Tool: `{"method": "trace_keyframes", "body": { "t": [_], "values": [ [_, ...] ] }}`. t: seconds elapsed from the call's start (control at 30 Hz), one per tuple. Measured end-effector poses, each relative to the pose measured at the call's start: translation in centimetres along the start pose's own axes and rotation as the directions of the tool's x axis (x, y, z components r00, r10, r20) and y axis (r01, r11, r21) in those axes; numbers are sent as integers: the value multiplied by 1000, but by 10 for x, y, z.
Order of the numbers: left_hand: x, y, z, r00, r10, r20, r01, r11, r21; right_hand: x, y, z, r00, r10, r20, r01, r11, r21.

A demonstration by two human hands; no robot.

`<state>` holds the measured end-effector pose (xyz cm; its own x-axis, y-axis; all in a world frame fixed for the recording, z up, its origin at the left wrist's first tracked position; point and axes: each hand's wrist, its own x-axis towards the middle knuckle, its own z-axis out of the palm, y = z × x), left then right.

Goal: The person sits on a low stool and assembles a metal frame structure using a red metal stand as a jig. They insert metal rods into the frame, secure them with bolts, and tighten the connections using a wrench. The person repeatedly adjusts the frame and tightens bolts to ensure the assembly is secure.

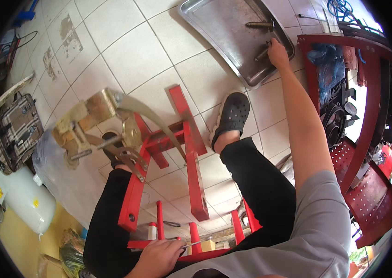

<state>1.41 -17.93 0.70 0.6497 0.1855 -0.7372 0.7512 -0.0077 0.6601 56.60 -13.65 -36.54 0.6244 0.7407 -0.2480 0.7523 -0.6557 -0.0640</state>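
Observation:
My right hand (278,53) reaches into a shallow metal tray (214,28) on the floor. Its fingers are closed at the end of a dark metal bolt (261,55). A second bolt (259,24) lies farther back in the tray. Low in the view, my left hand (159,257) is closed around a slim silver metal tool (198,243), whose exact kind I cannot make out. Between my legs stands a red metal frame (196,185). A worn, brass-coloured metal assembly (101,111) with threaded rods and a curved arm is attached at its left side.
To the right is a dark red rack (372,116) with plastic bags and black parts. A white tank (33,199) and a plaid bag (12,132) stand at the left. My shoe (231,116) is on the tiled floor (126,41), near the tray.

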Motion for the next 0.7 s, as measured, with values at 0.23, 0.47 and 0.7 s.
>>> {"method": "trace_keyframes", "body": {
  "t": [0.23, 0.47, 0.7],
  "values": [
    [9, 6, -9, 995, -85, 54, 84, 996, 7, 40, -9, -11, 950, -138, -281, 206, 951, 231],
    [13, 4, -15, 993, -96, 67, 97, 995, -8, 76, -5, -21, 985, -126, -115, 127, 992, 2],
    [-4, 7, -10, 998, -66, 5, 66, 998, -15, 39, -23, -43, 963, -234, -137, 222, 970, -97]
  ]
}}
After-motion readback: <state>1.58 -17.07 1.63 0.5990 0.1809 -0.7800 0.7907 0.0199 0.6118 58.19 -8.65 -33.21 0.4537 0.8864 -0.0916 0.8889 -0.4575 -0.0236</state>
